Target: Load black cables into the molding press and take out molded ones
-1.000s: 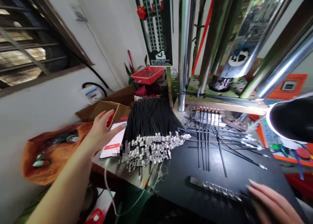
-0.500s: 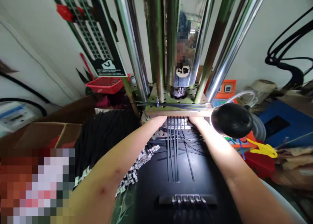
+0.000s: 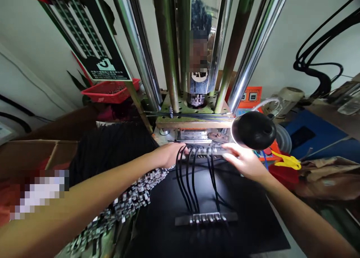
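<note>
My left hand point(image 3: 172, 155) grips the left end of a dark metal bar point(image 3: 201, 153), in front of the press. My right hand point(image 3: 244, 161) pinches the bar's right end between thumb and fingers. Several black cables point(image 3: 194, 175) arch up out of this bar and bend down toward me. A second dark bar with silvery connector ends point(image 3: 206, 218) lies on the black board point(image 3: 250, 228), closer to my body. Where the cables enter the held bar, small pale parts show, too small to name.
Behind my hands stands the press, its mould block point(image 3: 191, 134) under a thick plate point(image 3: 194, 123). A black lamp head point(image 3: 254, 129) hangs at the right. To the left lies a big bundle of black cables point(image 3: 109, 149) with metal ends. A red basket point(image 3: 105, 93) stands behind it.
Both hands have come out from under the press plate toward me, with the bar between them. The cables, straight and flat before, now arch upward.
</note>
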`<state>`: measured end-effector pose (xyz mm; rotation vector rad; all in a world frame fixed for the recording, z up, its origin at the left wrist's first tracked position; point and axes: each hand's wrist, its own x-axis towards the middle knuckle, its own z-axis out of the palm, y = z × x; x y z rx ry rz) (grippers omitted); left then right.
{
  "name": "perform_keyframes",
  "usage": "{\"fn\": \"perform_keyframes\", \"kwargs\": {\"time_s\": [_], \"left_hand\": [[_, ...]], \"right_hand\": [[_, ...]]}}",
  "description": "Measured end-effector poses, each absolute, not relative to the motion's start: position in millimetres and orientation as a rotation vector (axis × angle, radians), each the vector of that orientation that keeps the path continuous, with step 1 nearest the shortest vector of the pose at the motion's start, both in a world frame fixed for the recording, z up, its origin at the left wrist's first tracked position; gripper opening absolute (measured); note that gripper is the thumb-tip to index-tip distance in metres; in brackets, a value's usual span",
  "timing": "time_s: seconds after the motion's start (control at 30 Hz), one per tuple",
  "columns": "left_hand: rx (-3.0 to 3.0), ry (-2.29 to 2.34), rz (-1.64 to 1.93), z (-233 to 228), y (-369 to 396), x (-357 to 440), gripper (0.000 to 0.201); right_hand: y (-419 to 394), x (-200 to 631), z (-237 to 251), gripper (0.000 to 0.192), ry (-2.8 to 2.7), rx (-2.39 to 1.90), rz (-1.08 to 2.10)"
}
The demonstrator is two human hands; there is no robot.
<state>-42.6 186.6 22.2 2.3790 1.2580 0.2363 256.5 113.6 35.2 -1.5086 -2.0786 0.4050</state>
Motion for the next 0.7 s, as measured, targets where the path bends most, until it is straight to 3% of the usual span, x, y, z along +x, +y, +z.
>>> {"fn": "perform_keyframes", "kwargs": {"time_s": [0.2,0.4,0.57,0.63,0.7], "left_hand": [[2.548,0.888,-0.018,18,135,19,0.007],[2.598,0.968,0.041,16,105,49,0.009],[2.413,1.077,0.204,17,95,40,0.02],[2.284,1.102,0.245,17,89,34,0.035],[1.963,1.071,0.288,16,81,28,0.062]], "right_hand": [[18,310,42,0.028,-1.978,-1.695,0.731],[1,319,-23,0.015,-2.144,-1.65,0.32],[30,293,-22,0.041,-2.214,-1.242,0.415],[39,289,-10,0.039,-2.193,-1.203,0.498],[44,288,1,0.042,-2.177,-1.258,0.558]]}}
